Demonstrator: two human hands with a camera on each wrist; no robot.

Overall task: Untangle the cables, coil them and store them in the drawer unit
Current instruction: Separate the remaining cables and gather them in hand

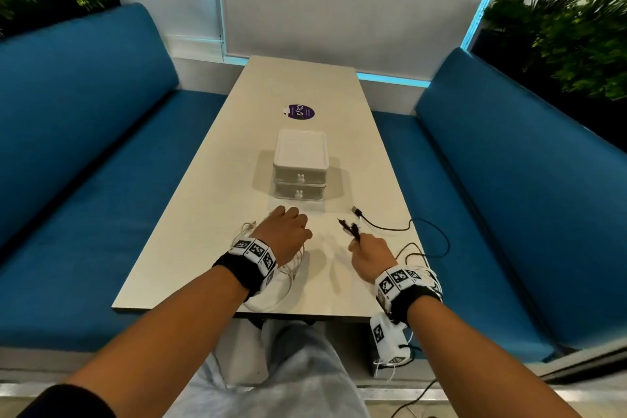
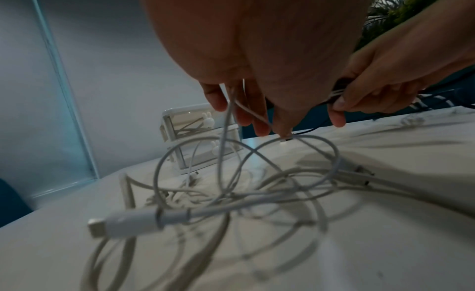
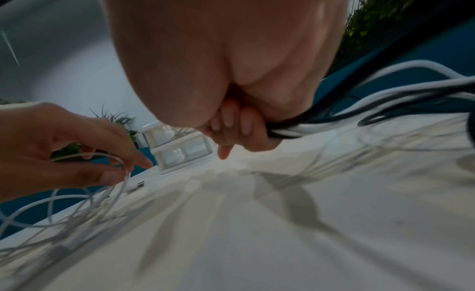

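A tangle of white cables (image 2: 257, 189) lies on the pale table (image 1: 217, 200) under my left hand (image 1: 286, 232). That hand pinches a strand of white cable (image 2: 232, 104) and lifts it off the pile. My right hand (image 1: 368, 253) grips a bundle of black and white cable (image 3: 290, 130), whose black end (image 1: 349, 226) sticks out past the fingers. A black cable (image 1: 427, 231) with a USB plug (image 1: 357, 211) trails to the right. The white two-drawer unit (image 1: 300, 166) stands shut just beyond both hands.
A round purple sticker (image 1: 300, 111) sits on the table behind the drawer unit. Blue bench seats (image 1: 84, 153) run along both sides. Plants (image 1: 576, 30) stand in the back corners. The table's near edge (image 1: 237, 310) is right below my wrists.
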